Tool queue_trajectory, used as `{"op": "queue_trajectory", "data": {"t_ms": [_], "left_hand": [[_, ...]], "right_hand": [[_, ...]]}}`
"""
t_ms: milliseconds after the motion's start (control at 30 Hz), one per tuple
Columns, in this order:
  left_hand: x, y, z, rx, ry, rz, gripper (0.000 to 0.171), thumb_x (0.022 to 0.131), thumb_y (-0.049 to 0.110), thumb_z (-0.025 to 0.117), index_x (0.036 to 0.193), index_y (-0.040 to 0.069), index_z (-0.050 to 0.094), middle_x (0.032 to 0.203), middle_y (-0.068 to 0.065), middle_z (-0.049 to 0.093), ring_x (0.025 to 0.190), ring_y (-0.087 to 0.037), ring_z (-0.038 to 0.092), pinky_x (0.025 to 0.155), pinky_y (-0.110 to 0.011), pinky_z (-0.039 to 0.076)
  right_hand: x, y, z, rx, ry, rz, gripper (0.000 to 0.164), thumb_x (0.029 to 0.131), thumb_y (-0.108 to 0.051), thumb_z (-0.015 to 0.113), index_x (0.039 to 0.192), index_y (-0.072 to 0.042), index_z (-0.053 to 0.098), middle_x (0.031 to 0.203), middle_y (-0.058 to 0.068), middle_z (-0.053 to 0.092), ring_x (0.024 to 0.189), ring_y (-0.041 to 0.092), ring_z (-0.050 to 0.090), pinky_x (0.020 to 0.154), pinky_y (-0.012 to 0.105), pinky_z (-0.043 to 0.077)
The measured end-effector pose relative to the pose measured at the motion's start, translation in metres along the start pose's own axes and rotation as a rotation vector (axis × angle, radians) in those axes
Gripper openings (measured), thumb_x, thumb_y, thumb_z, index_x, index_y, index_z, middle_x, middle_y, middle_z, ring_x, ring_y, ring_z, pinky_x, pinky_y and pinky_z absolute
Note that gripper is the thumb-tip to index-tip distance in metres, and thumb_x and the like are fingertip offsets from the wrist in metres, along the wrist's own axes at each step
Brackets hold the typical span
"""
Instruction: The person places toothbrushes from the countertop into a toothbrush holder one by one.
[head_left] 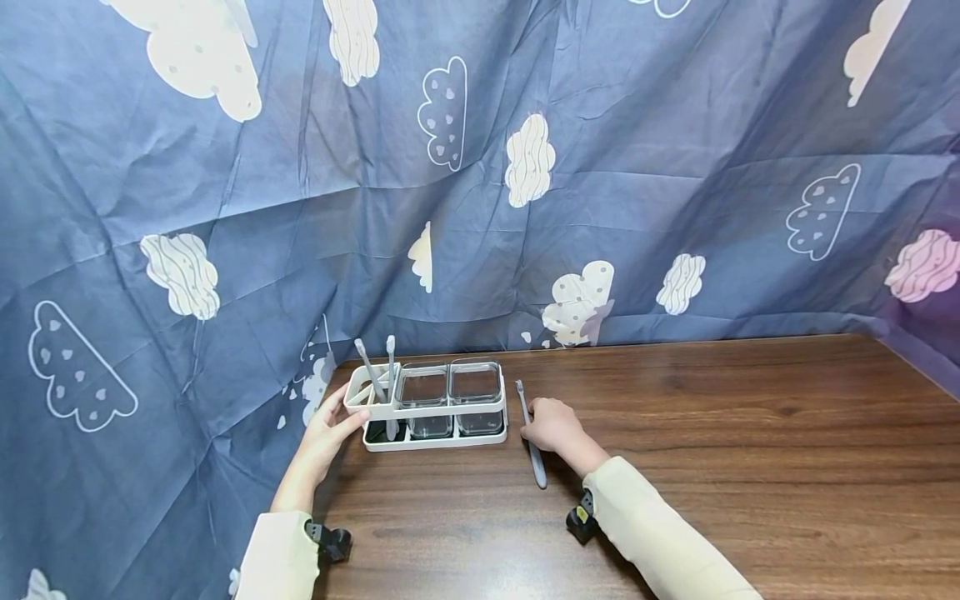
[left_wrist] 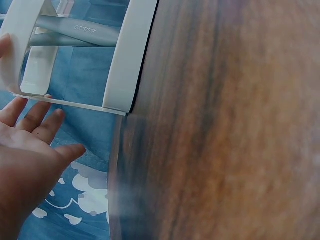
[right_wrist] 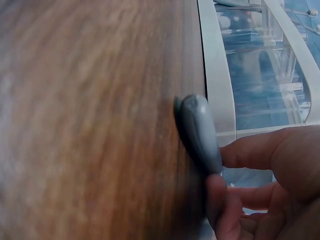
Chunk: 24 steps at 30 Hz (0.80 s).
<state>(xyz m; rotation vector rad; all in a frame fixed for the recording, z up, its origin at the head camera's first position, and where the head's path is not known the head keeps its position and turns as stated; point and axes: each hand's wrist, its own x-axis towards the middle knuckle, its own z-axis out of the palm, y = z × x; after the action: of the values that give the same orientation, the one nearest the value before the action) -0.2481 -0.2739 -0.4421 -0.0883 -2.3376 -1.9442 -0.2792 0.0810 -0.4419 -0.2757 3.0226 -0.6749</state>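
The step in hand looks like taking up the loose toothbrush [head_left: 536, 460], which lies on the table [head_left: 712, 467] toward the back-left corner, just beside the rack's right end. The right hand [head_left: 557, 425] pinches its handle between thumb and fingers. The left hand [head_left: 322, 437] holds the rack [head_left: 442, 412] at its left end, thumb on the front. The next move probably calls for a firm pinch and a lift clear of the cups [head_left: 476, 380]. Two more toothbrushes [head_left: 391, 367] stand in the rack's left compartment. The brown wood-grain table meets a creased blue curtain [head_left: 630, 200] with clouds along its back edge.
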Motion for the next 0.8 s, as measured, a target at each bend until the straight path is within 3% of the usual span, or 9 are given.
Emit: {"op": "queue_trajectory", "data": {"t_ms": [200,333,600,800], "left_hand": [[-0.001,0.002,-0.001,0.010,-0.002,-0.012,0.065,0.092,0.006,0.061,0.149,0.001,0.030,0.148,-0.021,0.039,0.129,-0.026,0.044,0.089,-0.008,0.039],[-0.002,0.005,-0.001,-0.009,-0.003,-0.030,0.065,0.093,0.005,0.060,0.149,0.000,0.029,0.151,-0.020,0.035,0.134,-0.033,0.037,0.089,-0.006,0.038],[-0.002,0.007,0.000,-0.021,0.000,-0.050,0.065,0.093,0.005,0.060,0.150,0.001,0.028,0.152,-0.019,0.034,0.133,-0.029,0.039,0.089,-0.007,0.039],[-0.002,0.007,0.001,-0.018,0.004,-0.040,0.064,0.093,0.005,0.060,0.149,0.000,0.030,0.151,-0.019,0.035,0.113,0.001,0.050,0.090,-0.008,0.040]], "right_hand": [[-0.001,-0.002,-0.001,0.005,-0.010,0.022,0.015,0.073,-0.015,0.070,0.083,-0.005,0.064,0.073,0.006,0.059,0.070,0.024,0.056,0.064,0.038,0.048],[-0.001,-0.002,-0.001,0.019,-0.017,0.034,0.018,0.074,-0.016,0.070,0.087,-0.004,0.064,0.073,0.006,0.058,0.071,0.024,0.056,0.065,0.038,0.049],[0.003,0.000,-0.013,0.096,0.010,0.047,0.032,0.079,-0.017,0.069,0.104,0.001,0.063,0.082,0.009,0.064,0.076,0.025,0.059,0.071,0.038,0.049],[0.009,0.002,-0.036,0.254,0.031,0.064,0.040,0.084,-0.015,0.064,0.118,0.005,0.057,0.077,0.006,0.065,0.056,0.016,0.061,0.066,0.032,0.048]]}}
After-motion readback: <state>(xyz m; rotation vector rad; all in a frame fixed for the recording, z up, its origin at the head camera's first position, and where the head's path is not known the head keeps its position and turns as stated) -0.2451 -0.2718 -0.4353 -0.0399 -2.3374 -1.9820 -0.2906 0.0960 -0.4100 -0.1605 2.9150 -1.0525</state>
